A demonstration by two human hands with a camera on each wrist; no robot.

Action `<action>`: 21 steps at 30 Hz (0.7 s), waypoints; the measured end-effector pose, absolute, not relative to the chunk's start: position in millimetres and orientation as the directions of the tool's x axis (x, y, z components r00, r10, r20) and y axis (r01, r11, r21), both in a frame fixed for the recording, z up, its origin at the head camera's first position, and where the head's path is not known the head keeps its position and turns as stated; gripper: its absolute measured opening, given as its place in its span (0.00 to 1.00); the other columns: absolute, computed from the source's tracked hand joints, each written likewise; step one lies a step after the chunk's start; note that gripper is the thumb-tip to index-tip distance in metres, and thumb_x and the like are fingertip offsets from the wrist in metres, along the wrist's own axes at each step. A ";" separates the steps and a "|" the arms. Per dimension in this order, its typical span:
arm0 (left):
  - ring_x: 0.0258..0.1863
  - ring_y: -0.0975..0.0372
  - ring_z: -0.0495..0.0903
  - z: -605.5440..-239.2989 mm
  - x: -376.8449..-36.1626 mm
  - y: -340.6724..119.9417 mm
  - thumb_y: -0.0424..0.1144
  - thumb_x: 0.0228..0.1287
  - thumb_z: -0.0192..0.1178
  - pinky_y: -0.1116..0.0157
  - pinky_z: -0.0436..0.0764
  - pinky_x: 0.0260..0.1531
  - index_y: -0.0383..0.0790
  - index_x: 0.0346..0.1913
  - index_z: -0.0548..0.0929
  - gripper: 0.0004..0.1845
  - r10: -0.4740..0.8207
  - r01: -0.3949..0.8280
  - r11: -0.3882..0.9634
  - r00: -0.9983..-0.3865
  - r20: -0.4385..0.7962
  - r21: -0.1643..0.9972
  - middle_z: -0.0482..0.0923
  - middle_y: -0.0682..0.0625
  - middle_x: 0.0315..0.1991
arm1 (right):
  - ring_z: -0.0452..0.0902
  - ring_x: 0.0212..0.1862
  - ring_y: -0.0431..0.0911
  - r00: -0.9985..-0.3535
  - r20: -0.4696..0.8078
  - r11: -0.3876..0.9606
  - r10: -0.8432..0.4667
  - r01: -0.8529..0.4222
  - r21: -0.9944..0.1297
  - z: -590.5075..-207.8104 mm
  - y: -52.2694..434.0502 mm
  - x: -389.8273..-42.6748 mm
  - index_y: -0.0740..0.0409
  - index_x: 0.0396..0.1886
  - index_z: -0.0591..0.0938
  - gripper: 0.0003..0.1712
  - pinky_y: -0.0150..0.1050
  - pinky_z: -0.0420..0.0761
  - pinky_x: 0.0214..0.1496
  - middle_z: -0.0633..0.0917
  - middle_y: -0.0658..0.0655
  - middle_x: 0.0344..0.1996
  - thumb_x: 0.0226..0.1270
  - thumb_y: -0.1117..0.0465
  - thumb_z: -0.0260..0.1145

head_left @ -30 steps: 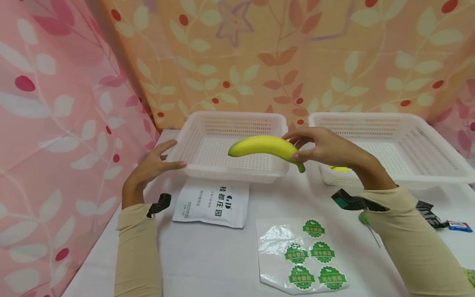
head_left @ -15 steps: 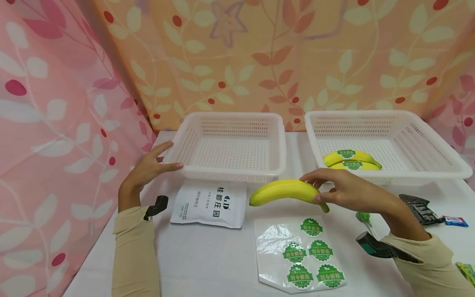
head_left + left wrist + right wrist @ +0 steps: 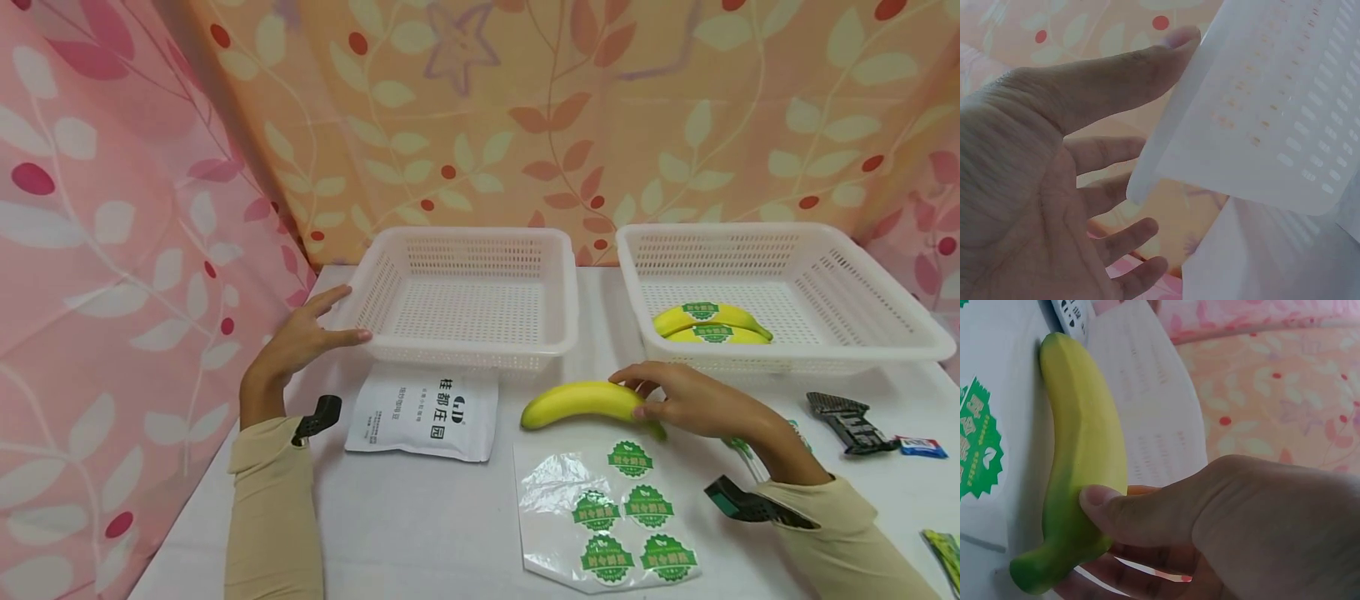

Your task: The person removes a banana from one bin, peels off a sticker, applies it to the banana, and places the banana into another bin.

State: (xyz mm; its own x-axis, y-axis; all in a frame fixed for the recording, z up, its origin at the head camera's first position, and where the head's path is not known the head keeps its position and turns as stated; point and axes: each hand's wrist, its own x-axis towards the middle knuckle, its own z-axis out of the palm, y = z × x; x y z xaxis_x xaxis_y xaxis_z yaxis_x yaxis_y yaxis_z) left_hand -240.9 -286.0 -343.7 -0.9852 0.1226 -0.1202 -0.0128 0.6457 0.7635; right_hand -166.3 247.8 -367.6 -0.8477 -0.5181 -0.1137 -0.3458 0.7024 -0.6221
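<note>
White counter (image 3: 420, 517) carries everything we work with, backed by leaf-printed cloth. On it stand two white plastic baskets: the left basket (image 3: 465, 350), which holds nothing, and the right basket (image 3: 862, 350), where two stickered bananas (image 3: 708, 323) already lie. In front of the left basket lies a white pouch (image 3: 423, 414) with dark print, and nearer to us a clear sticker sheet (image 3: 607, 517) that keeps five green stickers (image 3: 632, 460).

Between the baskets and the sheet, we have a plain banana (image 3: 581, 402) down on the counter, just above the sheet, bearing no sticker that we can see. Our right hand (image 3: 693, 404) is clamped on its stem end, thumb on top and fingers curled beneath, as the right wrist view shows. Our left hand (image 3: 300, 342) rests with fingers straight and spread against the corner of the left basket, thumb along its rim.

As we judge it, two bananas are labelled and stored; this one is not yet labelled, and it is not yet in a basket.
</note>
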 end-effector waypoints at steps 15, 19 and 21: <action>0.50 0.56 0.81 -338.8 -243.1 -188.3 0.37 0.70 0.72 0.60 0.77 0.49 0.43 0.59 0.89 0.17 0.071 0.551 0.472 -0.801 0.594 0.688 0.89 0.46 0.48 | 0.82 0.59 0.54 -0.867 -0.143 0.715 -0.477 -0.288 -0.637 -380.4 250.0 -175.8 0.61 0.70 0.80 0.27 0.55 0.84 0.60 0.86 0.58 0.60 0.74 0.62 0.70; 0.43 0.59 0.84 -335.4 -229.7 -148.3 0.34 0.70 0.71 0.65 0.81 0.43 0.41 0.57 0.89 0.15 0.262 0.629 0.371 -0.777 0.573 0.684 0.88 0.49 0.43 | 0.82 0.59 0.55 -0.876 -0.151 0.725 -0.458 -0.269 -0.634 -381.3 249.8 -176.8 0.60 0.71 0.79 0.27 0.57 0.84 0.61 0.85 0.59 0.60 0.75 0.61 0.70; 0.43 0.62 0.85 -336.1 -221.4 -128.4 0.35 0.70 0.71 0.63 0.84 0.44 0.40 0.56 0.89 0.14 0.386 0.630 0.327 -0.769 0.509 0.704 0.89 0.50 0.44 | 0.82 0.59 0.55 -0.881 -0.153 0.730 -0.449 -0.262 -0.632 -381.6 249.9 -177.1 0.60 0.71 0.79 0.27 0.57 0.83 0.62 0.85 0.58 0.60 0.75 0.61 0.70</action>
State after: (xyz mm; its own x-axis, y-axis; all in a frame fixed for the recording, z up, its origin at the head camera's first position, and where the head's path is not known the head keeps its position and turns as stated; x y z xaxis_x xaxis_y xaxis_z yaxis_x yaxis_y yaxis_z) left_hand -221.4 -128.4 -336.1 -0.7694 0.3860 0.5089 0.6300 0.3270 0.7044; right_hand -177.1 249.9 -381.6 -0.8806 -0.4486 -0.1527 -0.2621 0.7296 -0.6317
